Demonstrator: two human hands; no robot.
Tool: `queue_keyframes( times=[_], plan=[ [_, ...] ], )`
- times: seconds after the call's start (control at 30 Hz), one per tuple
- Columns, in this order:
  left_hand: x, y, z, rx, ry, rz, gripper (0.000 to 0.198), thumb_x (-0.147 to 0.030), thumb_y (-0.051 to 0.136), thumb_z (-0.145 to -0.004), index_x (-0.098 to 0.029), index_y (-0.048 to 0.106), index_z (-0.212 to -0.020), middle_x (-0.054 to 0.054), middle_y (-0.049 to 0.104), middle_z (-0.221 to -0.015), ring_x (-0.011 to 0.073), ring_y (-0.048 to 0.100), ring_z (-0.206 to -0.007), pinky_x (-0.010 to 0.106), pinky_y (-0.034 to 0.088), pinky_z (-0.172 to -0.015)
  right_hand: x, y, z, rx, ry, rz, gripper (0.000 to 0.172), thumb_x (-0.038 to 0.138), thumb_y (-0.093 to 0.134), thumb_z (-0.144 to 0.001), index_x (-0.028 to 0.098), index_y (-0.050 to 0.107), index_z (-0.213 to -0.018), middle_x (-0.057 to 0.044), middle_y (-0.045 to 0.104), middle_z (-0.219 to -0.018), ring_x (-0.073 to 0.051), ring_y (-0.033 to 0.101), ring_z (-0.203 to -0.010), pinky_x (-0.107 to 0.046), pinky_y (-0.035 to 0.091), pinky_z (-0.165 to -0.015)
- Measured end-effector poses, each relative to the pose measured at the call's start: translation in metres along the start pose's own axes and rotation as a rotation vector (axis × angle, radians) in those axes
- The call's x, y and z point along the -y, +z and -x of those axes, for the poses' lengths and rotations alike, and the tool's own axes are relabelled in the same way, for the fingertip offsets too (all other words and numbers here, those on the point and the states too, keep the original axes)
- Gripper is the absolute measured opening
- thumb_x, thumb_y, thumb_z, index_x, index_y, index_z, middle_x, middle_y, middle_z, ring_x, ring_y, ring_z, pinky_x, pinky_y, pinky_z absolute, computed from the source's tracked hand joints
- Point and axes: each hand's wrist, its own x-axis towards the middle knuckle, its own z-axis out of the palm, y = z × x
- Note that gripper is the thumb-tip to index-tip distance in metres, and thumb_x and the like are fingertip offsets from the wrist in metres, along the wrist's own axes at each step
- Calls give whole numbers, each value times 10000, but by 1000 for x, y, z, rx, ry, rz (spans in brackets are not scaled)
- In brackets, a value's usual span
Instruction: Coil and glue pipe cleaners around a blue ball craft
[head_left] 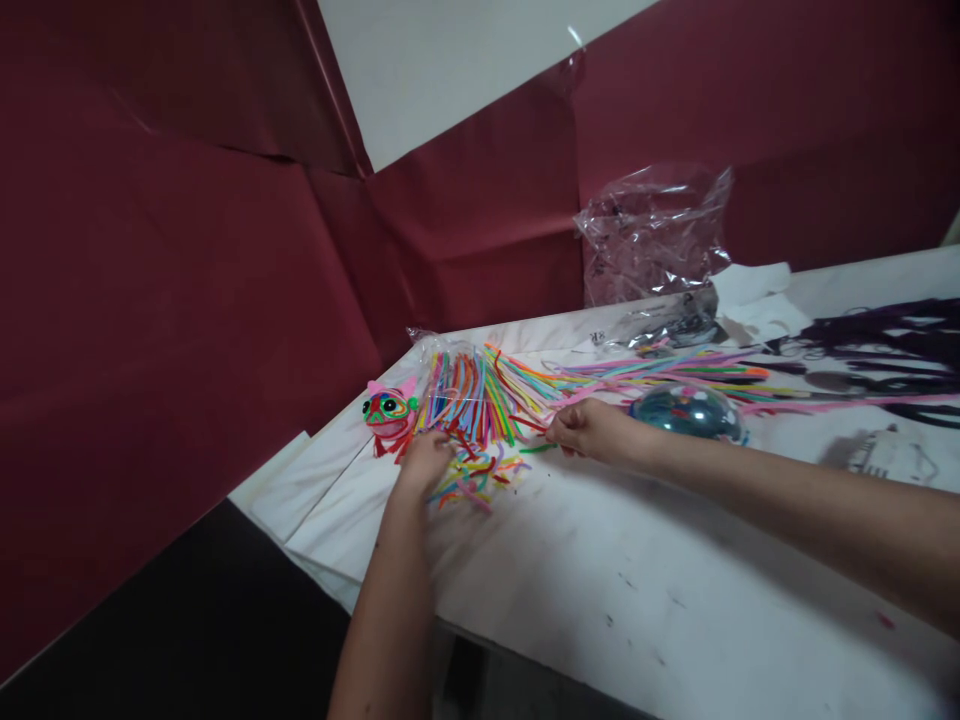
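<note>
My left hand [427,462] is over the left edge of a pile of short coloured pipe-cleaner pieces [480,480]; its fingertips are too blurred to read. My right hand [589,432] has its fingers pinched on the end of a red pipe cleaner [529,424] that points left. A green piece [538,449] lies just below it. Behind my hands, a fan of long coloured pipe cleaners [465,395] lies partly under clear plastic. At the far left sits a pink animal head [390,412] with big eyes and green and red outlines.
More long pipe cleaners [675,370] stretch right, towards dark strands [885,340]. A clear dome-shaped object [686,412] lies behind my right forearm. Crumpled clear plastic [652,235] leans on the red wall covering [480,240]. The white table [585,580] ends at the front left.
</note>
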Motion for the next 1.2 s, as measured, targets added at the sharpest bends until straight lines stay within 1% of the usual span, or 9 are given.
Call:
queue_keyframes(
  times=[0.13,0.3,0.37,0.57,0.73,0.83,0.93,1.07,1.2],
  plan=[
    [-1,11,8,108,-61,-133,292,-321,574,-899,-171,595,-1148,94,610,-1178,208,615,-990,418,528,-845,5,-2,3,-1,-12,7,301,181,561,-746,190,515,-448,37,512,-455,-90,402,-434,-224,318,-460],
    [-11,3,1,70,-103,-191,314,-330,566,-902,-170,579,-1173,97,594,-1207,221,604,-1028,433,522,-859,3,-9,9,-16,-10,15,258,203,589,-734,186,538,-482,35,539,-477,-96,434,-450,-222,340,-473],
    [-11,3,1,91,-132,-188,335,-334,567,-902,-179,567,-1198,98,583,-1229,224,603,-1032,432,525,-856,0,-11,11,-16,-3,22,236,209,595,-732,182,553,-501,34,550,-486,-100,449,-458,-221,350,-478],
    [-5,13,11,190,-207,-82,334,-334,570,-900,-189,570,-1200,96,579,-1239,223,603,-1033,421,527,-850,-5,-4,12,8,-7,74,246,168,555,-760,181,562,-514,28,561,-502,-101,459,-469,-208,349,-478],
    [-18,11,10,270,-218,128,363,-341,572,-898,-166,552,-1216,100,582,-1223,224,609,-1018,436,534,-834,-10,6,9,-2,-14,145,244,111,573,-733,182,579,-500,24,561,-482,-117,478,-490,-218,334,-494],
    [-26,10,12,309,-216,280,227,-279,614,-858,-117,627,-1016,70,650,-931,154,622,-788,324,524,-725,-13,10,6,-35,-20,177,215,70,590,-688,180,603,-503,14,556,-478,-133,477,-498,-238,316,-507],
    [-35,10,20,352,-198,413,107,-213,683,-712,-126,626,-738,0,562,-590,91,516,-547,229,430,-582,-13,13,1,-102,-49,163,142,60,601,-673,172,677,-630,-24,635,-608,-162,527,-591,-254,338,-568],
    [-53,16,38,486,-185,495,165,-242,712,-570,-155,592,-640,-30,504,-484,78,430,-470,223,347,-521,-3,16,-4,-129,-123,31,139,104,554,-754,156,663,-686,-30,641,-689,-155,544,-662,-247,384,-634],
    [-78,35,68,734,-210,472,191,-267,702,-548,-163,542,-539,-23,478,-461,92,420,-457,251,319,-508,10,14,4,-79,-171,-156,129,211,582,-773,159,656,-866,54,535,-557,-112,473,-517,-215,358,-509]
  ],
)
